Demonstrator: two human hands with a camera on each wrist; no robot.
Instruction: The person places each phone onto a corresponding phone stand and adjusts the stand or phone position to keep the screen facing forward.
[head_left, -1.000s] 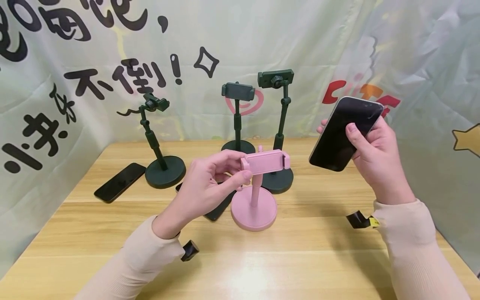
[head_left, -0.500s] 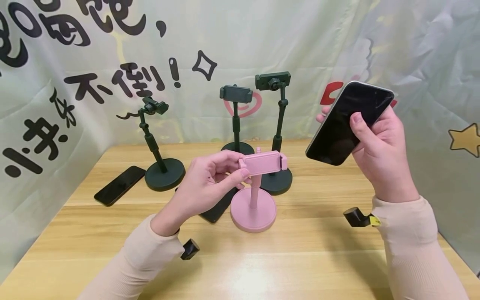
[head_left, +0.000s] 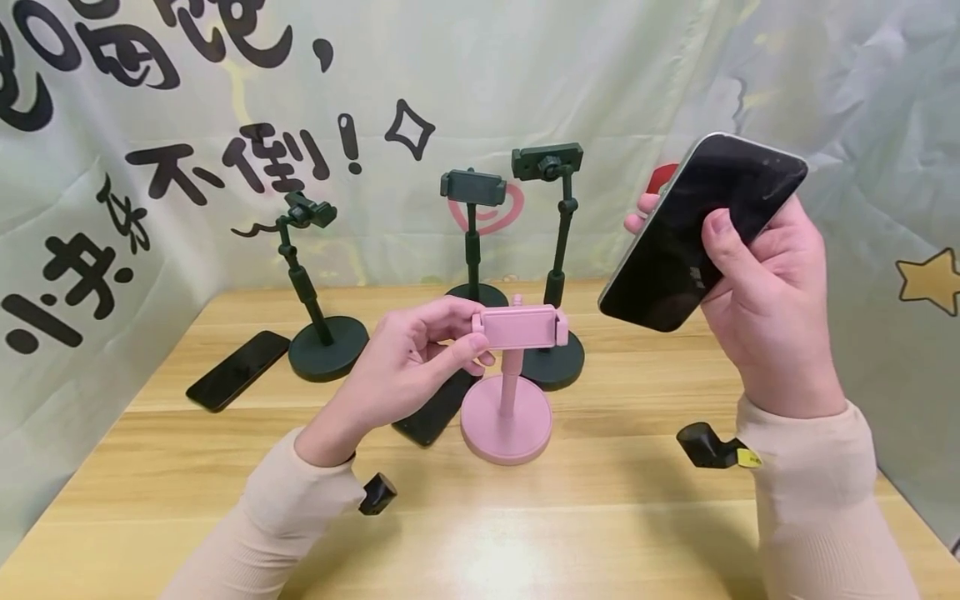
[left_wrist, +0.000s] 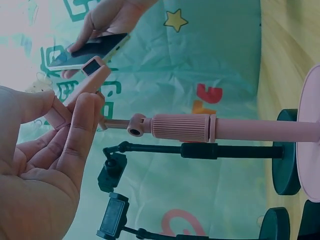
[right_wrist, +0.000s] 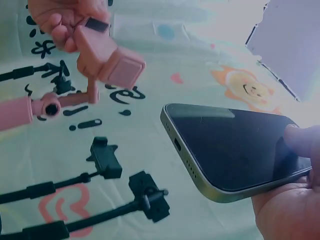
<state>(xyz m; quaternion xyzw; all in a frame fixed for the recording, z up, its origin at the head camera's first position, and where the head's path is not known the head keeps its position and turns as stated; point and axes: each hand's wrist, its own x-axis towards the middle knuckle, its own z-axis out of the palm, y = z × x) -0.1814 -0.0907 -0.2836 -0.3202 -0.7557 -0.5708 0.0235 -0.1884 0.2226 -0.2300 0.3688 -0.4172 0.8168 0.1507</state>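
A pink phone stand (head_left: 517, 392) stands upright on the table in the head view. My left hand (head_left: 420, 358) pinches the left end of its clamp between thumb and fingers, as the left wrist view (left_wrist: 55, 135) also shows at close range. Up at the right, my right hand (head_left: 780, 300) grips a smartphone (head_left: 675, 267), dark screen toward me, thumb lying across the glass. The right wrist view shows the phone's (right_wrist: 230, 150) bottom edge with its charging port, apart from the pink clamp (right_wrist: 107, 55).
Three dark green phone stands (head_left: 327, 350) stand behind and to the left. One phone (head_left: 240, 371) lies by the left stand; another phone (head_left: 435, 417) lies partly hidden under my left hand. A printed cloth (head_left: 600, 83) hangs behind the wooden table (head_left: 600, 517).
My right hand has lifted the smartphone up and slightly right, closer to the camera. The pink clamp has turned a little in my left hand and now faces more squarely forward.
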